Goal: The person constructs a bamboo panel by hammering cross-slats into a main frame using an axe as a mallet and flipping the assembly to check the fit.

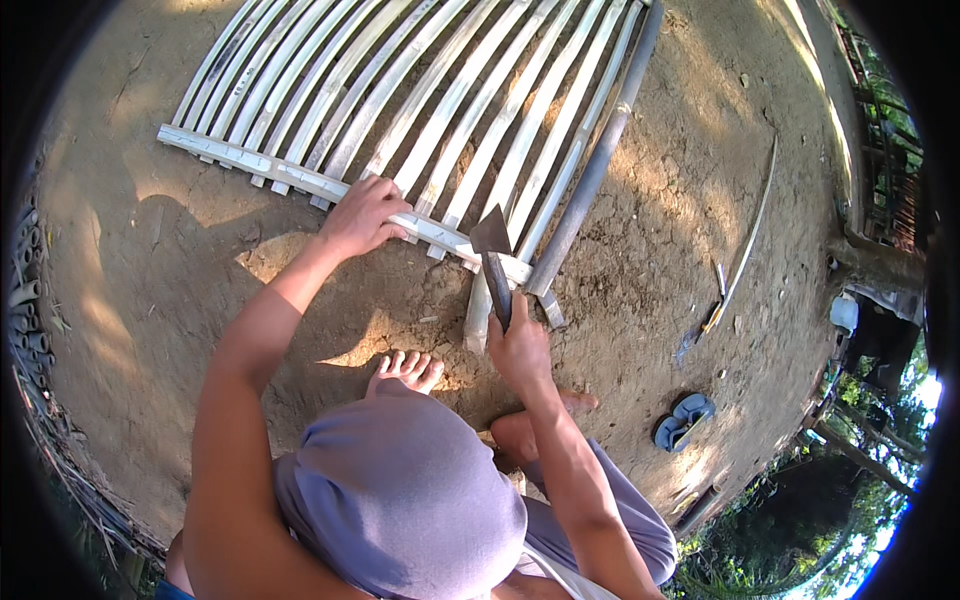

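A panel of pale bamboo slats [345, 75] lies on the ground ahead, a long crossbar strip [250, 158] running over the slats' near ends. My left hand [365, 217] bends its fingers over this crossbar near its middle, closed on it; whether a small thing is pinched there is hidden. In my right hand [520, 345] is the dark handle of a broad-bladed chopping knife [491, 236]. Its blade points away from me, over or against the crossbar near the right end; I cannot tell if they touch. A wooden piece [478, 318] sticks out beneath that end.
A grey pole [600, 160] lies along the panel's right side. Farther right are a long thin strip [752, 225], a small tool with a yellowish part [712, 318] and blue-grey sandals [684, 421]. My bare foot [408, 370] is close below the crossbar. Stacked tubes [28, 295] line the left edge.
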`<state>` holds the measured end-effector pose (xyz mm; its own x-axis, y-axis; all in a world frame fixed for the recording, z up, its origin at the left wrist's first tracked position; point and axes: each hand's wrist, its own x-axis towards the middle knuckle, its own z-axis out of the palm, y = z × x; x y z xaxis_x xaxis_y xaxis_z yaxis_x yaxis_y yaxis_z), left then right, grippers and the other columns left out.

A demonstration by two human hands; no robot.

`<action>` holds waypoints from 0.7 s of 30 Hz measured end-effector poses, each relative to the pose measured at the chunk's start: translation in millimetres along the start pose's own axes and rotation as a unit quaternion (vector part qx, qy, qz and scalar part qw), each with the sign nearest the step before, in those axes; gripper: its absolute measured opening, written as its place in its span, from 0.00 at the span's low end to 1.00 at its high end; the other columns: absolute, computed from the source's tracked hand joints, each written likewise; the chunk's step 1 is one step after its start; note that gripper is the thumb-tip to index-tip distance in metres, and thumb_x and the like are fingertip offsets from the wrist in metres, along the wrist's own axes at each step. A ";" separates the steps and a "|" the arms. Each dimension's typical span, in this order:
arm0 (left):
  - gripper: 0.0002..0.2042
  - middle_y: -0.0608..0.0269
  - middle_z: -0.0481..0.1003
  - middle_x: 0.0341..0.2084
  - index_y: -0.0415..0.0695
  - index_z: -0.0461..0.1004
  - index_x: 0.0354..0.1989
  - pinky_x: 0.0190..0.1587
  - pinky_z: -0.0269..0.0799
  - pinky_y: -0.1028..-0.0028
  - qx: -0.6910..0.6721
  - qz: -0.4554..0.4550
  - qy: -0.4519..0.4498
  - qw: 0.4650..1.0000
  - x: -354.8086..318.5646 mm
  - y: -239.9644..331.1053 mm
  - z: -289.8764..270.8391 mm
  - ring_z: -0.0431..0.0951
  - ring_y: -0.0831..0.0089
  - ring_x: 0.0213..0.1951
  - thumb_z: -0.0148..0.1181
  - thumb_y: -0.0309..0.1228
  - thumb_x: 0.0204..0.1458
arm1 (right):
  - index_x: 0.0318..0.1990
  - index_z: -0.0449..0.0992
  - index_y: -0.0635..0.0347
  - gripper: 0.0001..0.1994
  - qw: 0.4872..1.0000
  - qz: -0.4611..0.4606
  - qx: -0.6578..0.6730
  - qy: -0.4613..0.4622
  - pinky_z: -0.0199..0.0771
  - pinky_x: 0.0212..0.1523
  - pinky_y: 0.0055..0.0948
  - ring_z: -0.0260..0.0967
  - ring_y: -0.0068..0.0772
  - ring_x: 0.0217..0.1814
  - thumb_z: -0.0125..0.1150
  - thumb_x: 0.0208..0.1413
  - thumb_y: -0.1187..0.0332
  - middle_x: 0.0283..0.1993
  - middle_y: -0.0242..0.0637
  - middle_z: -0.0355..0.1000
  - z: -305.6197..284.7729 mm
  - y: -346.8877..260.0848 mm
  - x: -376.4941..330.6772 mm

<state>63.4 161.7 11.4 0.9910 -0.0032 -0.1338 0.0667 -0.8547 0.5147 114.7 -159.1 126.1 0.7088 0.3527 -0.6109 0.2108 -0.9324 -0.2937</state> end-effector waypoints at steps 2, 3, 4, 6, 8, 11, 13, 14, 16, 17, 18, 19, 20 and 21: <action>0.20 0.67 0.73 0.47 0.49 0.82 0.51 0.64 0.66 0.65 0.002 -0.003 -0.012 1.000 -1.0 4.0 -4.6 0.70 0.67 0.55 0.71 0.44 0.53 | 0.65 0.62 0.63 0.25 0.994 -0.039 0.093 0.028 0.77 0.35 0.58 0.79 0.72 0.37 0.60 0.67 0.62 0.32 0.65 0.78 -37.4 -25.5 4.4; 0.19 0.67 0.73 0.47 0.49 0.82 0.51 0.64 0.66 0.65 -0.011 -0.015 -0.021 1.000 -5.1 6.0 -2.5 0.70 0.67 0.55 0.71 0.44 0.53 | 0.65 0.63 0.63 0.25 0.989 -0.045 0.139 0.032 0.77 0.37 0.60 0.78 0.73 0.38 0.60 0.67 0.62 0.33 0.67 0.78 -48.6 -35.3 -6.9; 0.19 0.67 0.74 0.47 0.49 0.82 0.51 0.65 0.65 0.64 -0.017 -0.028 -0.021 0.999 -1.3 5.4 -7.3 0.70 0.67 0.55 0.71 0.43 0.54 | 0.66 0.62 0.63 0.26 0.976 -0.081 0.180 0.098 0.79 0.37 0.56 0.79 0.72 0.38 0.61 0.66 0.64 0.33 0.66 0.78 -57.8 -41.1 -13.5; 0.19 0.65 0.73 0.46 0.47 0.82 0.50 0.63 0.65 0.62 -0.047 -0.005 -0.011 0.999 -1.3 5.6 -7.2 0.70 0.64 0.54 0.72 0.42 0.52 | 0.67 0.60 0.65 0.26 0.944 -0.121 0.197 0.233 0.77 0.28 0.41 0.80 0.43 0.28 0.60 0.69 0.63 0.29 0.49 0.78 -56.9 -46.6 -23.5; 0.21 0.64 0.73 0.46 0.45 0.82 0.51 0.61 0.66 0.61 -0.040 -0.007 -0.011 0.999 5.5 7.3 -7.2 0.70 0.62 0.53 0.74 0.40 0.49 | 0.67 0.59 0.64 0.26 0.953 -0.119 0.145 0.236 0.78 0.28 0.45 0.81 0.52 0.29 0.59 0.69 0.61 0.31 0.53 0.79 -19.9 -19.0 -19.4; 0.22 0.64 0.73 0.47 0.46 0.81 0.51 0.62 0.65 0.62 -0.036 0.005 0.002 0.999 6.9 9.7 -8.5 0.70 0.63 0.54 0.75 0.41 0.49 | 0.66 0.62 0.63 0.27 1.000 0.002 0.005 0.002 0.80 0.38 0.52 0.81 0.65 0.37 0.61 0.67 0.59 0.37 0.59 0.80 15.0 22.8 -8.0; 0.22 0.64 0.73 0.47 0.45 0.81 0.51 0.61 0.65 0.62 -0.023 -0.006 -0.002 1.000 -2.9 5.5 -1.9 0.70 0.63 0.55 0.75 0.40 0.48 | 0.64 0.65 0.66 0.25 0.993 -0.040 0.099 0.044 0.79 0.41 0.53 0.80 0.68 0.41 0.61 0.66 0.61 0.37 0.64 0.79 -5.5 7.9 -10.5; 0.22 0.65 0.73 0.47 0.45 0.81 0.51 0.61 0.65 0.63 -0.008 0.001 0.012 1.000 5.7 -2.1 -5.3 0.70 0.64 0.55 0.75 0.41 0.49 | 0.63 0.67 0.67 0.24 0.986 -0.061 0.143 0.065 0.79 0.43 0.54 0.79 0.70 0.43 0.60 0.65 0.62 0.37 0.66 0.79 -21.1 1.0 -11.5; 0.21 0.66 0.73 0.46 0.47 0.80 0.52 0.61 0.65 0.63 -0.010 0.019 0.000 1.000 1.7 2.7 -0.9 0.71 0.66 0.54 0.73 0.43 0.52 | 0.62 0.68 0.68 0.23 0.979 0.018 0.192 0.073 0.78 0.39 0.48 0.82 0.61 0.39 0.61 0.66 0.62 0.36 0.61 0.80 -42.6 -9.5 -14.6; 0.20 0.66 0.73 0.46 0.47 0.80 0.50 0.61 0.65 0.63 -0.024 -0.005 -0.023 0.999 4.2 6.0 -4.0 0.71 0.66 0.54 0.74 0.42 0.52 | 0.62 0.69 0.68 0.23 0.972 0.033 0.215 0.086 0.77 0.37 0.46 0.81 0.52 0.36 0.62 0.66 0.61 0.33 0.55 0.79 -57.5 -12.2 -15.4; 0.19 0.66 0.73 0.45 0.47 0.81 0.50 0.60 0.65 0.62 -0.024 -0.011 -0.026 0.999 8.8 6.6 -8.1 0.71 0.66 0.54 0.74 0.41 0.52 | 0.62 0.69 0.67 0.23 0.965 0.053 0.236 0.101 0.77 0.34 0.43 0.81 0.43 0.32 0.62 0.67 0.61 0.31 0.49 0.79 -75.6 -11.7 -20.2; 0.19 0.66 0.73 0.45 0.47 0.81 0.49 0.60 0.65 0.62 -0.025 -0.019 -0.035 0.999 8.4 8.0 -11.0 0.71 0.66 0.54 0.74 0.41 0.51 | 0.62 0.69 0.66 0.22 0.956 0.025 0.259 0.137 0.75 0.31 0.38 0.77 0.35 0.30 0.62 0.68 0.62 0.30 0.44 0.77 -89.3 -11.6 -23.2; 0.19 0.66 0.73 0.45 0.47 0.81 0.49 0.60 0.65 0.62 -0.026 -0.026 -0.045 0.998 8.3 10.4 -14.2 0.71 0.66 0.54 0.74 0.41 0.51 | 0.62 0.69 0.66 0.22 0.944 -0.003 0.282 0.172 0.73 0.28 0.33 0.73 0.26 0.27 0.62 0.68 0.63 0.28 0.38 0.76 -102.7 -13.4 -25.3; 0.18 0.65 0.73 0.45 0.47 0.81 0.48 0.60 0.64 0.62 -0.028 -0.019 -0.032 0.999 7.4 12.9 -16.4 0.71 0.65 0.54 0.74 0.41 0.52 | 0.63 0.67 0.66 0.21 0.933 -0.008 0.301 0.199 0.71 0.27 0.30 0.72 0.25 0.27 0.62 0.68 0.65 0.29 0.37 0.75 -119.3 -22.2 -31.4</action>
<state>73.5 159.2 31.0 0.9782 -0.0057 -0.2077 0.1130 -0.8245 0.5545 168.1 -158.9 239.5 0.9276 0.1973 -0.3172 -0.1078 -0.6716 -0.7331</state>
